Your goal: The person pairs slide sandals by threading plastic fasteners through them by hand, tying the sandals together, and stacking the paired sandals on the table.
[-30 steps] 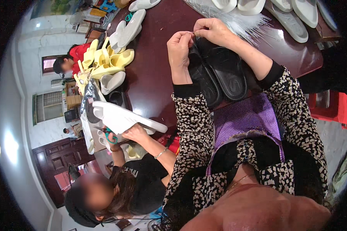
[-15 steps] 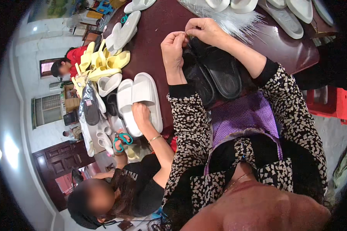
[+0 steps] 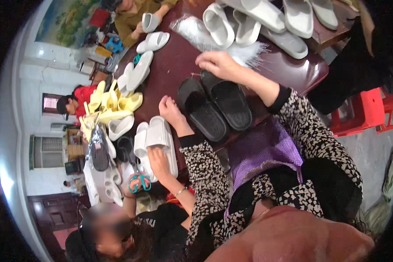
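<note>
A pair of black slide sandals lies side by side on the dark red table in front of me: the left slide (image 3: 201,110) and the right slide (image 3: 229,104). A small thin loop, perhaps a clear plastic tie, sticks up between their far ends. My right hand (image 3: 220,65) hovers by the far end of the right slide, fingers apart, with nothing visible in it. To the left of the pair is my left hand (image 3: 172,113), raised off the slides, its fingers loosely parted and no object showing in them.
Clear thin plastic strips (image 3: 254,56) lie beyond my right hand, near several grey slides (image 3: 299,17). At left, a co-worker's hand touches white slides (image 3: 163,135); their other hand has teal scissors (image 3: 139,182). Yellow slippers (image 3: 111,102) pile farther left. Red stools (image 3: 364,111) stand at right.
My hands, pinched together over the slides' far ends before, have come apart: the left went down and left, the right stays at the far end. The view has shifted, showing another person at the far side.
</note>
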Motion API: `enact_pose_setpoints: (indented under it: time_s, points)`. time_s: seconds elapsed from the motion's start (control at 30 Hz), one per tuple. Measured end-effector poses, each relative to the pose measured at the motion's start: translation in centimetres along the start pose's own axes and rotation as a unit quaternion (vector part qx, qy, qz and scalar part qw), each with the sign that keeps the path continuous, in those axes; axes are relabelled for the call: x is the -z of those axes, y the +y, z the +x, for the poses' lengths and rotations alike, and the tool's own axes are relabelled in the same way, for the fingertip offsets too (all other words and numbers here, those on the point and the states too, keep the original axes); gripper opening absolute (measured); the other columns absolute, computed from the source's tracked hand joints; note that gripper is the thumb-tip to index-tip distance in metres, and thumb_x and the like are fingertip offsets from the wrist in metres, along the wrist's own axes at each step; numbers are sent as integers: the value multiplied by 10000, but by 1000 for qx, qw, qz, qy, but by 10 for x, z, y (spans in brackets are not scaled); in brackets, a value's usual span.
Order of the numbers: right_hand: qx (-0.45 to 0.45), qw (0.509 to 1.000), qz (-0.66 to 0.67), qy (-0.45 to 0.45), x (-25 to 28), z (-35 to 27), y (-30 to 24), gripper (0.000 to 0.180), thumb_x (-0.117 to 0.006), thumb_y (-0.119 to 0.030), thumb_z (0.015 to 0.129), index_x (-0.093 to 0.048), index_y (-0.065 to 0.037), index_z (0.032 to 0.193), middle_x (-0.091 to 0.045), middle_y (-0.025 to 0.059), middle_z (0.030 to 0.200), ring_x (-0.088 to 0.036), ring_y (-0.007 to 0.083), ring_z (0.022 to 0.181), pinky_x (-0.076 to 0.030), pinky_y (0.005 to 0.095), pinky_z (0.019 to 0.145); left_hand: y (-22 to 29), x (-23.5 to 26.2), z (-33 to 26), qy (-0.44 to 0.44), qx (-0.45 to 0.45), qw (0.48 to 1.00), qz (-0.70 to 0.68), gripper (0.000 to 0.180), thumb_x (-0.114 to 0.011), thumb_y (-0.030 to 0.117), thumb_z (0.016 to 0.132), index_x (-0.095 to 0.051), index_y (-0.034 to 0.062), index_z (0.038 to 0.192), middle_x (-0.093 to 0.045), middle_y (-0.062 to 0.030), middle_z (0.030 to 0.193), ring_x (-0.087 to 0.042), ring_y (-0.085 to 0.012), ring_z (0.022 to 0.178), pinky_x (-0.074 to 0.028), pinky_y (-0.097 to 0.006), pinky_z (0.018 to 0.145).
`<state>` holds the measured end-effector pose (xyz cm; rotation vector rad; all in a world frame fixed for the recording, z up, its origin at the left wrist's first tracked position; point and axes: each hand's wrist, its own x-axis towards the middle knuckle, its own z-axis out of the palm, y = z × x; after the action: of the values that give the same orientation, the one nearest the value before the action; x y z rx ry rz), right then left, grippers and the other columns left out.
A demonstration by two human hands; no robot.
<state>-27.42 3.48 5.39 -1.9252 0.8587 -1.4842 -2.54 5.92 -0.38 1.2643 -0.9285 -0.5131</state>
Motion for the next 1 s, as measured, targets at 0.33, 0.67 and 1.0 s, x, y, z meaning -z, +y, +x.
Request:
enact_pose_setpoints:
  time_s: [0.33,0.67,1.0]
  points:
    - [67,936,-230,-259,-18,-52,-32,224,-557,-253,823,-623,-53,901,-619,190,723,-620,342,712,-488,415,646,-4,-7,12,-12,141,986,-89,163,-522,18,806,-572,-4,960,-578,-36,796,-509,-86,657,-412,-186,583]
    - [48,913,-316,-253,-39,-53,-16,176,-530,-196,824,-587,-34,787,-600,137,669,-615,316,701,-482,422,631,-4,-4,10,-2,145,977,-154,171,-519,59,811,-558,-1,966,-593,-54,804,-526,-107,647,-427,-209,586]
    - [175,909,-355,-128,64,-37,-67,104,-573,-152,778,-591,-62,827,-596,123,692,-598,306,662,-485,410,596,-14,3,10,-36,181,968,-172,180,-515,73,809,-545,13,977,-599,-74,768,-538,-121,614,-435,-222,541]
